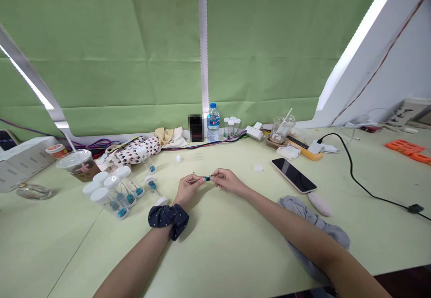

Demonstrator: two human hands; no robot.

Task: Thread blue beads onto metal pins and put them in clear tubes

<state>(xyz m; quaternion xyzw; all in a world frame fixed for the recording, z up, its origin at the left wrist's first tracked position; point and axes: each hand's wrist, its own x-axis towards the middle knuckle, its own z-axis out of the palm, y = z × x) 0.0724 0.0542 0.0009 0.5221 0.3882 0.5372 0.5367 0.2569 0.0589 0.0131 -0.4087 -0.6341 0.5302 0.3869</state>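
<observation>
In the head view a small teal-and-black piece is held just above the table, between my two hands; its kind is too small to tell. My left hand pinches its left end, and thin dark rods stick out among the fingers. The fingertips of my right hand close on its right end. A dark dotted scrunchie circles my left wrist. Nearest to my left hand lies a clear tube with teal contents. Further left, several white-capped tubes stand in a cluster, each with teal bits at the bottom.
A lidded drink cup stands at the left. At the back are a water bottle and more capped tubes. To the right lie a phone, a grey cloth under my right forearm, a black cable and orange pieces.
</observation>
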